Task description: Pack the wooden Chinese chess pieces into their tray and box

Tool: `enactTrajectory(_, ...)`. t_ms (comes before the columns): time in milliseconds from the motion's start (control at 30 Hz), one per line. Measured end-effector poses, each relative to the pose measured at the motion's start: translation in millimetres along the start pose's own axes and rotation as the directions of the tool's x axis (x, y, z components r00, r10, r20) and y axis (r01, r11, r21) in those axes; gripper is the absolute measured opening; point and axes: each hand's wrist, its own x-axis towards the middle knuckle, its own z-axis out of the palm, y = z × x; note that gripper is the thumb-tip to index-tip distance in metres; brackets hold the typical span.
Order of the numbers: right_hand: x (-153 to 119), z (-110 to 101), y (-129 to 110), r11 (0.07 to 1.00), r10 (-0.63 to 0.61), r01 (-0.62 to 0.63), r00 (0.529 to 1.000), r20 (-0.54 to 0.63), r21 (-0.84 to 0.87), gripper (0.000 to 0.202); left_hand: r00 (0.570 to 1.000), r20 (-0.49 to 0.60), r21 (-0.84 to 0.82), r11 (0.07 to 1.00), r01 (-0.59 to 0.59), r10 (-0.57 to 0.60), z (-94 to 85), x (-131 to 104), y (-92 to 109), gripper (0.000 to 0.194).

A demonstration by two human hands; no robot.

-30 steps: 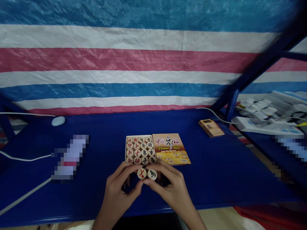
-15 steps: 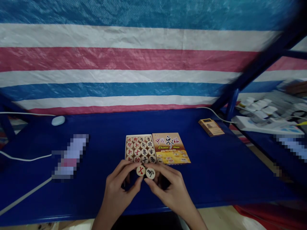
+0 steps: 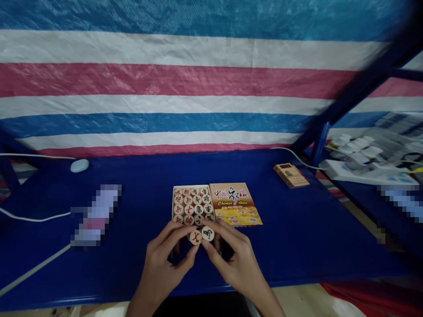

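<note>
My left hand (image 3: 167,253) pinches a round Chinese chess piece with a red character (image 3: 195,237) between thumb and forefinger. Between the thumb and forefinger of my right hand (image 3: 235,253) is another Chinese chess piece with a black character (image 3: 208,234). The two pieces are held side by side, faces up, close together or touching. Just beyond them lies an open box (image 3: 172,204) filled with rows of red and black pieces. Its lower edge is partly hidden by my fingers. Against the box's right side lies the printed lid (image 3: 236,203), marked "Chinese chess".
All this lies on a blue table (image 3: 145,176). At the left are a blurred-out phone (image 3: 99,215), cables and a pale rounded case (image 3: 79,165). A small brown box (image 3: 291,175) lies at the back right. Farther right, plugs fill a power strip (image 3: 363,171).
My right hand has raised and turned the black piece slightly. The red piece has shifted a little right and down in my left hand.
</note>
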Motion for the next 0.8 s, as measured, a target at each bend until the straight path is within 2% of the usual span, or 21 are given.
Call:
enactTrajectory(267,0.9,-1.2,3.7,0.998,-0.012,0.011,1.0,-0.017,-0.064,0.039,1.0,0.005,-0.009,1.0,0.019,-0.019,-1.4,0.3,3.9,0.035)
enactTrajectory(467,-0.7,0.9,4.6,1.0,0.017,-0.017,1.0,-0.005,0.016,0.037,1.0,0.01,-0.018,1.0,0.008,-0.008,-1.1,0.7,3.8,0.036)
enactTrajectory(667,-1.5,-3.7,-0.8,0.997,0.028,-0.031,0.998,0.051,0.075,0.046,1.0,0.02,-0.025,1.0,0.013,-0.013,-0.6,1.3,2.4,0.038)
enactTrajectory(800,-2.0,-4.2,-0.3,0.995,0.039,-0.044,0.998,0.051,0.093,0.042,0.999,0.016,-0.027,0.999,0.033,-0.033,-1.3,-0.8,1.2,0.037)
